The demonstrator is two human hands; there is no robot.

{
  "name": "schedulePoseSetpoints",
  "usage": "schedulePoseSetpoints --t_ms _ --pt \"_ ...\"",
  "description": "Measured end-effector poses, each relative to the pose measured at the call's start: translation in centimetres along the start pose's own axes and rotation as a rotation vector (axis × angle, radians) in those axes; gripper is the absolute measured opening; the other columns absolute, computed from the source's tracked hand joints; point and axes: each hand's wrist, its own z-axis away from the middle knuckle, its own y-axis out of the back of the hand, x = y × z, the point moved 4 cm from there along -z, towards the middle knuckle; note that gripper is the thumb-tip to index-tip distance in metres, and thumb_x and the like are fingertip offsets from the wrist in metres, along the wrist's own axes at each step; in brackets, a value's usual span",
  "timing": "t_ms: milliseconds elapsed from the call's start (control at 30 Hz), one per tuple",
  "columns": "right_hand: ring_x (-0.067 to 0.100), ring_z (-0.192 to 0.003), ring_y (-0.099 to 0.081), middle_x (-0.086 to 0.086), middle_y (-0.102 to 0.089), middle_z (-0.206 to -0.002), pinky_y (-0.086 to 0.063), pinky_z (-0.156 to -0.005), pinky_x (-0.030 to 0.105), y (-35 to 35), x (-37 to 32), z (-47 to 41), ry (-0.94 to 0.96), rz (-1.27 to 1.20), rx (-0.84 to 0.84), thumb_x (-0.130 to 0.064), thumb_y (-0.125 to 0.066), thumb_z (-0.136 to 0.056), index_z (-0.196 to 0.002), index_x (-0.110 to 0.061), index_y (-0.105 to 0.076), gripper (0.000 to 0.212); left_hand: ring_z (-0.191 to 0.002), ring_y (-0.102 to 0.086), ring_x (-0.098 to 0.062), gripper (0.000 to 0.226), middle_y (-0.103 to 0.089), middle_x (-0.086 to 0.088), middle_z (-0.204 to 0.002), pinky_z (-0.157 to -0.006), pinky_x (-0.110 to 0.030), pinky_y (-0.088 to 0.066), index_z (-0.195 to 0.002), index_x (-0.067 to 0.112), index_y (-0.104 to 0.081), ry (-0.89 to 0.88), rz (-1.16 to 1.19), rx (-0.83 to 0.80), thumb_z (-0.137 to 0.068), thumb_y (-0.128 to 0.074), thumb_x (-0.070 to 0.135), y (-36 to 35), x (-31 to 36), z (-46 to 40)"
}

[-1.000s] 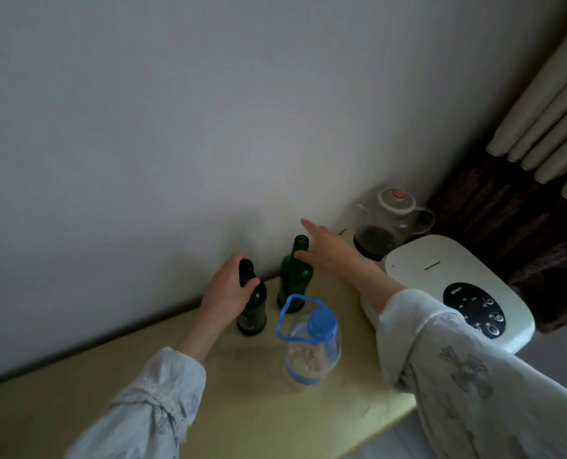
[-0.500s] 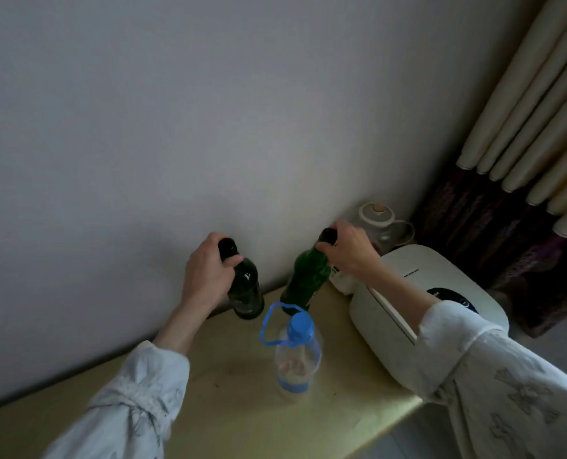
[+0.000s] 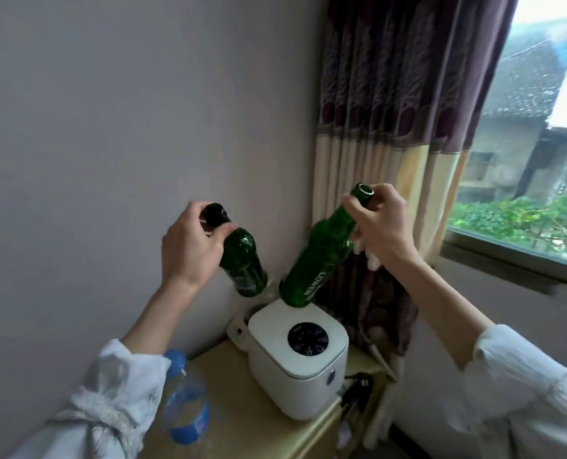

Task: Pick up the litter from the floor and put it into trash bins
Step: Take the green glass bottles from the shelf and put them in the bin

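With both arms raised, the left hand [image 3: 189, 241] wraps the neck of the dark green bottle [image 3: 242, 266], holding it tilted in the air above the counter's [image 3: 242, 425] far edge. The right hand [image 3: 379, 228] grips the lighter green bottle [image 3: 315, 260] by its neck, slanted, base just over the white cooker [image 3: 295, 359]. A blue-capped water bottle [image 3: 186, 405] stands near the counter's left side.

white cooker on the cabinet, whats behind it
Behind the white cooker a small white device peeks out by the wall, with the patterned curtain beyond. The cooker covers the rest.
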Motion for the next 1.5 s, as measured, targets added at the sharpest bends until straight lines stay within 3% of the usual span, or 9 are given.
schedulePoseSetpoints --t_ms 100,200,267,400,667,867,1100,1333,1500 --pt "0.008 -0.052 -0.064 -0.003 -0.058 -0.076 -0.042 -0.036 0.013 7.6 0.6 1.7 0.017 0.085 0.067 -0.025 -0.069 -0.083 -0.092 -0.012 -0.056 0.020 -0.084 -0.060 -0.017 0.032 -0.065 -0.001 -0.096 -0.083 -0.028 -0.047 -0.107 0.013 -0.059 -0.004 0.131 -0.057 -0.079 -0.072 0.023 -3.2 4.9 3.1" --pt "0.021 -0.061 -0.065 0.004 -0.062 -0.072 -0.056 -0.055 0.038 14.6 4.1 4.9 -0.013 0.277 0.126 -0.028 -0.072 -0.078 -0.083 -0.014 -0.059 0.019 -0.084 -0.063 -0.020 0.031 -0.067 -0.004 -0.089 -0.082 -0.035 -0.052 -0.106 0.015 -0.061 0.032 0.228 -0.253 -0.078 -0.073 0.022 -8.7 7.9 7.1" --pt "0.026 -0.069 -0.062 0.003 -0.060 -0.072 -0.054 -0.065 0.048 19.0 7.2 7.5 -0.072 0.376 0.159 -0.029 -0.074 -0.075 -0.083 -0.013 -0.061 0.021 -0.086 -0.065 -0.024 0.033 -0.068 -0.005 -0.087 -0.079 -0.040 -0.055 -0.107 0.015 -0.061 0.051 0.283 -0.399 -0.078 -0.073 0.022 -13.1 9.5 10.6" --pt "0.024 -0.075 -0.061 0.003 -0.060 -0.078 -0.054 -0.071 0.048 26.4 14.2 12.6 -0.251 0.498 0.184 -0.028 -0.075 -0.075 -0.089 -0.008 -0.064 0.027 -0.084 -0.061 -0.017 0.029 -0.063 0.002 -0.082 -0.077 -0.026 -0.045 -0.105 0.017 -0.061 0.051 0.283 -0.650 -0.080 -0.072 0.023 -20.8 11.5 18.3" --pt "0.024 -0.074 -0.063 0.003 -0.062 -0.080 -0.055 -0.073 0.046 37.5 28.5 19.2 -0.626 0.599 0.232 -0.023 -0.078 -0.071 -0.080 -0.011 -0.062 0.022 -0.086 -0.062 -0.022 0.028 -0.068 -0.004 -0.088 -0.081 -0.032 -0.048 -0.099 0.014 -0.062 0.105 0.204 -1.008 -0.076 -0.074 0.024 -37.1 12.5 31.0" --pt "0.024 -0.076 -0.060 -0.001 -0.059 -0.083 -0.051 -0.076 0.040 41.1 40.1 20.4 -0.852 0.701 0.139 -0.026 -0.074 -0.076 -0.080 -0.014 -0.055 0.022 -0.089 -0.062 -0.023 0.028 -0.066 -0.001 -0.088 -0.081 -0.033 -0.048 -0.093 0.016 -0.059 0.185 0.127 -1.097 -0.074 -0.076 0.026 -48.3 10.2 37.4" --pt "0.021 -0.081 -0.052 0.001 -0.056 -0.083 -0.035 -0.067 0.029 42.7 52.8 23.1 -1.071 0.688 0.062 -0.024 -0.072 -0.079 -0.080 -0.011 -0.046 0.028 -0.089 -0.059 -0.028 0.030 -0.059 -0.004 -0.087 -0.074 -0.035 -0.046 -0.090 0.011 -0.049 0.307 -0.095 -1.142 -0.078 -0.073 0.026 -58.2 5.9 44.1" --pt "0.031 -0.095 -0.055 0.008 -0.058 -0.094 -0.034 -0.071 0.030 42.2 66.6 25.1 -1.120 0.693 -0.142 -0.021 -0.068 -0.081 -0.089 -0.011 -0.045 0.027 -0.080 -0.054 -0.023 0.028 -0.053 0.001 -0.077 -0.067 -0.030 -0.041 -0.086 0.011 -0.049 0.407 -0.179 -1.159 -0.078 -0.073 0.023 -66.7 1.3 51.7" --pt "0.034 -0.097 -0.060 0.017 -0.065 -0.101 -0.032 -0.064 0.028 41.0 74.9 27.1 -1.067 0.706 -0.246 -0.019 -0.065 -0.085 -0.105 -0.002 -0.049 0.031 -0.077 -0.050 -0.018 0.026 -0.054 -0.002 -0.082 -0.065 -0.027 -0.035 -0.085 0.009 -0.048 0.346 -0.154 -1.144 -0.080 -0.071 0.020 -71.5 -1.3 56.8"
